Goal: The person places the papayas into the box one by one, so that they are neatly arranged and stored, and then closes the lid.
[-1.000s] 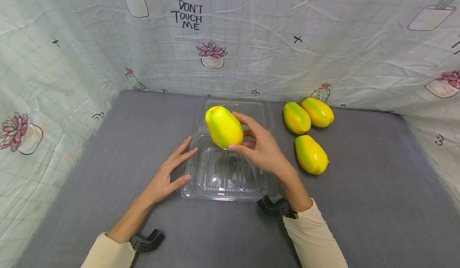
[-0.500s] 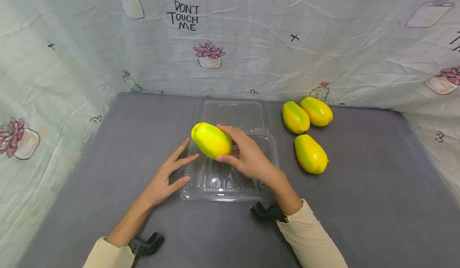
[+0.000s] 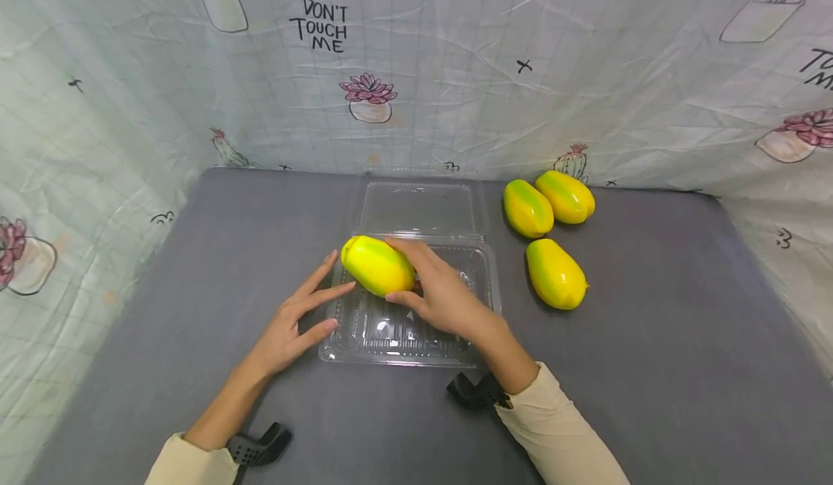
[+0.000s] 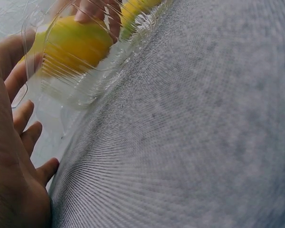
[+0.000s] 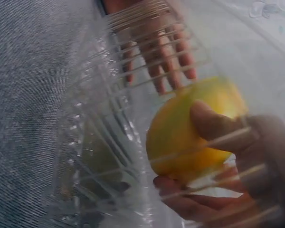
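Observation:
In the head view my right hand (image 3: 442, 290) holds a yellow-green papaya (image 3: 377, 267) between thumb and fingers. The papaya lies on its side within the left part of a clear plastic clamshell box (image 3: 406, 360). Through the box's ribbed wall, the right wrist view shows the papaya (image 5: 190, 133) gripped by thumb and fingers. My left hand (image 3: 286, 333) rests at the box's left edge, its fingers spread and fairly straight, fingertips touching or very near the rim. Whether the papaya touches the box floor cannot be told.
The clamshell's lid (image 3: 419, 207) lies folded back behind the base. Several objects stand to the right: one papaya (image 3: 556, 274) nearer, and two more, a left one (image 3: 528, 208) and a right one (image 3: 566, 196), side by side at the back. A printed curtain (image 3: 455, 73) borders the grey table (image 3: 651, 340).
My right hand has lowered the papaya leftward and toward me into the left part of the box, tipping it onto its side. The left hand has stayed nearly still. The head view has shifted slightly.

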Demonstrator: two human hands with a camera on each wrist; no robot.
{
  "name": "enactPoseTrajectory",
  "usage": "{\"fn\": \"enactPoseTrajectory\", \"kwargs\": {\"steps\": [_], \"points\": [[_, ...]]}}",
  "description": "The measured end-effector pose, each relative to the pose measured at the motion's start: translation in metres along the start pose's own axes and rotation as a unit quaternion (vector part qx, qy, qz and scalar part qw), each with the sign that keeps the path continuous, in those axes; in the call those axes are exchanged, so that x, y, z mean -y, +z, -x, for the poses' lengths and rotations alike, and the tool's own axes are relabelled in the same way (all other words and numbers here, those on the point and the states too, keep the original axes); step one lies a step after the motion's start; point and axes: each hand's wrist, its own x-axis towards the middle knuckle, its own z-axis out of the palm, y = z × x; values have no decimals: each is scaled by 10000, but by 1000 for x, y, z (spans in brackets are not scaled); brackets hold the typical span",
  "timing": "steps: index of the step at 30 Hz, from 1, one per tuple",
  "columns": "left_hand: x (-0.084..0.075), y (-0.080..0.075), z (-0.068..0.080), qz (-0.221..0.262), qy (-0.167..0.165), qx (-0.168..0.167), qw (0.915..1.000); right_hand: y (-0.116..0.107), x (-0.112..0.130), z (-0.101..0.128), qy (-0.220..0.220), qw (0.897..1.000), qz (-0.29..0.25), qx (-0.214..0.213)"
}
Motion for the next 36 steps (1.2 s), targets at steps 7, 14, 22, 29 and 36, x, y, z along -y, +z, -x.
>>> {"fn": "enactPoseTrajectory", "kwargs": {"steps": [7,14,22,29,36], "points": [[3,0,0,113,282,-30,9995,3,0,-1,-14,9998,183,46],[2,0,1,65,245,-6,9997,7,1,1,57,9990,396,216],[3,-1,-1,92,175,68,9998,7,0,0,83,9987,484,139],[0,-1,-1,-11,42,113,9999,7,0,-1,81,9991,393,152],[2,-1,-1,70,170,103,9998,5,0,-1,84,9990,423,102]]}}
